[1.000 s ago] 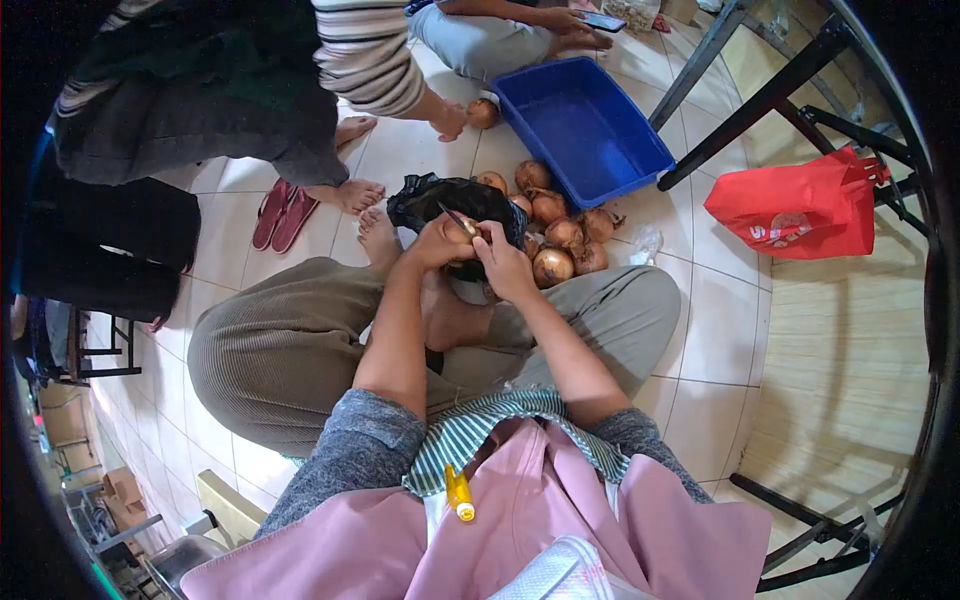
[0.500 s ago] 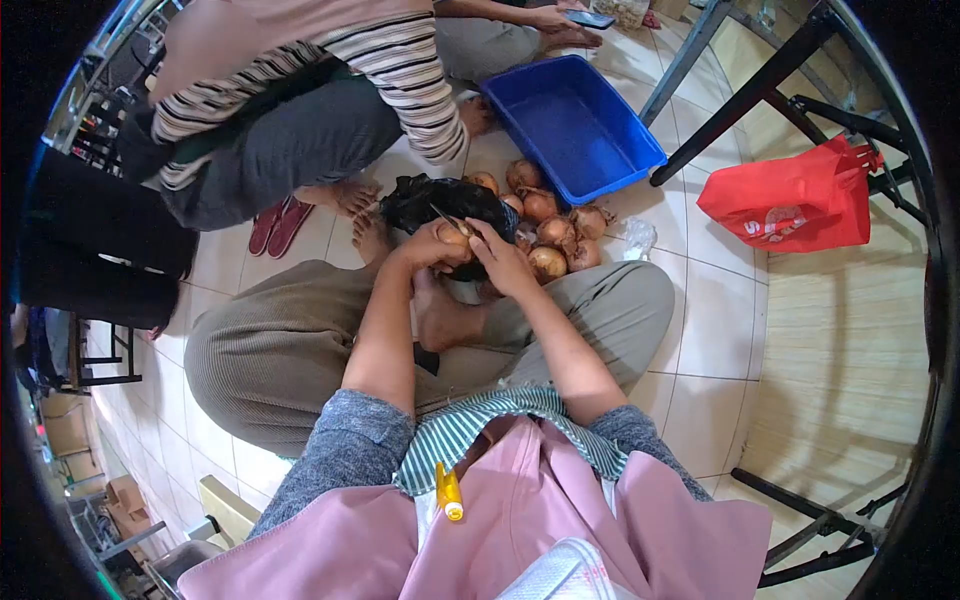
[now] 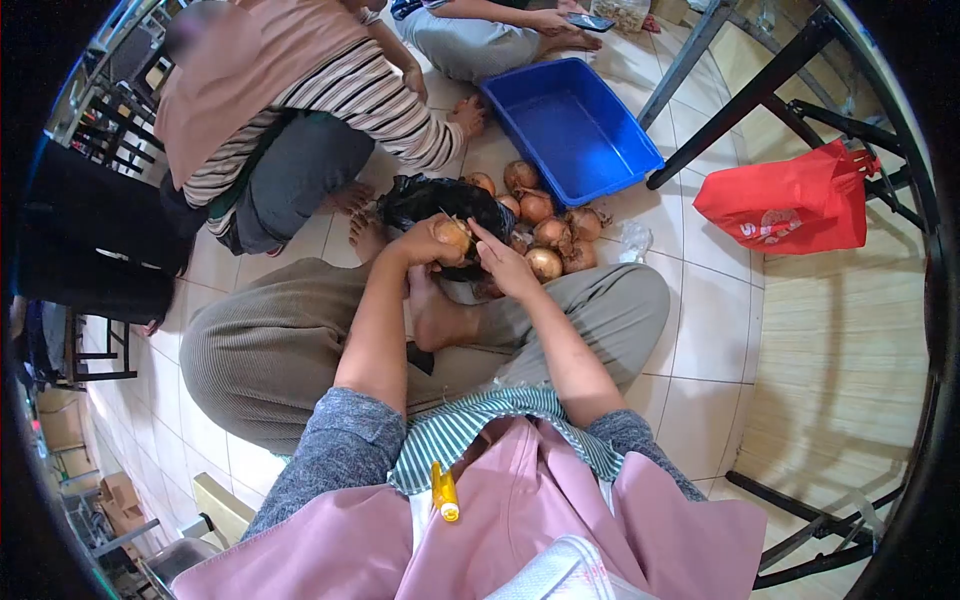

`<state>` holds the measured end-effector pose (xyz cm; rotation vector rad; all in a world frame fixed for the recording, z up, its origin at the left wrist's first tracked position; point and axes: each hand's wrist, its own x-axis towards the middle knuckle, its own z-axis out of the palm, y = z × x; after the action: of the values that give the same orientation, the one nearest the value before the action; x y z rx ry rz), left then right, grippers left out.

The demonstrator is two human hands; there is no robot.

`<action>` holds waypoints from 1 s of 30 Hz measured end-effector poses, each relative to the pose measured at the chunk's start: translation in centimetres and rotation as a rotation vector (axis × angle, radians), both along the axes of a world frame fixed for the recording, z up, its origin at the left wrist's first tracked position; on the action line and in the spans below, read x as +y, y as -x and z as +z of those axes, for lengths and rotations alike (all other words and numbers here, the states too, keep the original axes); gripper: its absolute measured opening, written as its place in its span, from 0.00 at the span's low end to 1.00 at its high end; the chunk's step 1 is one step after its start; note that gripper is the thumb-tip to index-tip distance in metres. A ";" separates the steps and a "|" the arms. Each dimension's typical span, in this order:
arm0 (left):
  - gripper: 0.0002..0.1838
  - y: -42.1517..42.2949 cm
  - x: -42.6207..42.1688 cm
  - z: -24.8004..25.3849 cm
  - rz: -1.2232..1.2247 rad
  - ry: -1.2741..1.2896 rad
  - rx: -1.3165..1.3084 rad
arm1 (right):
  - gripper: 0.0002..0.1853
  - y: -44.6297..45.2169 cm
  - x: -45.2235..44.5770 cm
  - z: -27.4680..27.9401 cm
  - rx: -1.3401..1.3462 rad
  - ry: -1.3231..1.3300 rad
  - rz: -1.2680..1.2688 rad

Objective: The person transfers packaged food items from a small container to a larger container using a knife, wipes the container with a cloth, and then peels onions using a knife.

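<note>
My left hand [image 3: 426,243] is wrapped round an onion [image 3: 453,236] above my crossed legs. Close on its right, my right hand [image 3: 503,264] has its fingers near the onion; what it grips, perhaps a knife, is too small to make out. Just beyond both hands lies a black plastic bag [image 3: 450,203], open and crumpled. Several brown onions [image 3: 551,233] are piled on the tiles to the right of the bag.
A blue basin [image 3: 575,130] stands beyond the onions. A person in a striped top [image 3: 365,105] crouches at upper left, one hand by the basin. Another person [image 3: 470,45] sits behind with a phone. A red bag [image 3: 785,203] and black table legs [image 3: 745,95] are at right.
The person in the striped top has lowered into a crouch further left. The onion near that person's hand is no longer visible. My hands stay together, and the held onion now shows more of its side.
</note>
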<state>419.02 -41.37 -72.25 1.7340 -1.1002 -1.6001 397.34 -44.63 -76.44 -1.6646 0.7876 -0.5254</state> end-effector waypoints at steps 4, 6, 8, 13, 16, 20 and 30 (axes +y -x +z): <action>0.47 1.6 -0.3 0.8 -0.016 0.047 -0.125 | 0.24 0.2 -0.2 0.9 0.046 0.084 -0.053; 0.47 2.6 0.0 1.5 -0.019 0.042 -0.123 | 0.24 0.3 -0.2 1.3 0.104 0.118 -0.091; 0.45 2.4 -0.3 -0.3 -0.025 0.116 -0.096 | 0.21 0.2 -0.3 1.2 0.135 0.150 -0.124; 0.37 -0.4 -0.9 0.2 -0.020 0.161 0.124 | 0.24 0.2 -0.4 2.2 0.058 0.167 -0.014; 0.36 -1.3 -1.1 -1.0 0.009 0.077 0.183 | 0.25 0.2 -0.5 3.1 0.173 0.206 0.008; 0.37 0.0 -0.9 -0.7 -0.002 0.052 0.059 | 0.25 -0.2 -1.4 1.1 0.096 0.243 -0.013; 0.36 -1.5 -0.8 1.7 -0.075 0.007 0.271 | 0.18 -0.6 -1.6 3.3 0.117 0.154 0.044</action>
<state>420.51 -42.20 -70.51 1.4333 -1.0457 -1.8114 397.98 -46.23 -73.17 -1.8646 0.8093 -0.4709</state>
